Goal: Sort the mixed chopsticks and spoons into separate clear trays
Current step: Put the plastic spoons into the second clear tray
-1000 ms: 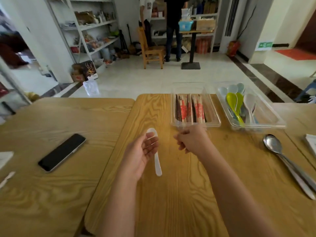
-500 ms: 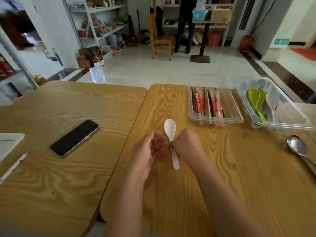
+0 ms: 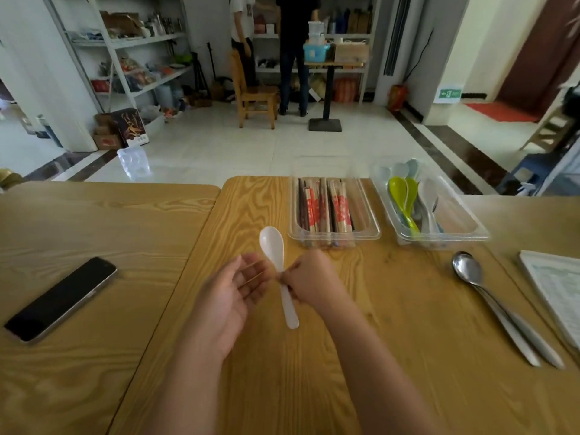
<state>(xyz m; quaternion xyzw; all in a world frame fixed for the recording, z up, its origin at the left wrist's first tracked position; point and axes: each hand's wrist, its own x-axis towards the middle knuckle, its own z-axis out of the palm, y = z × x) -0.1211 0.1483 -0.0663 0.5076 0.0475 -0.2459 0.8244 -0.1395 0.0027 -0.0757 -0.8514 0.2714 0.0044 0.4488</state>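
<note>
Head view suggests the sorting is nearly done: paper-wrapped chopsticks (image 3: 323, 208) fill the nearer clear plastic tray (image 3: 334, 237), coloured plastic spoons (image 3: 405, 199) the farther clear tray (image 3: 445, 238), while the right hand (image 3: 309, 277) pinches a white plastic spoon (image 3: 272, 244) above the wooden table (image 3: 392, 309) beside the open left hand (image 3: 232, 296), and two steel spoons (image 3: 489, 302) lie unsorted.

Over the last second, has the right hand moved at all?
Yes. The right hand drew left, away from the chopstick tray, and now pinches the white spoon by its handle, beside the open left hand.
</note>
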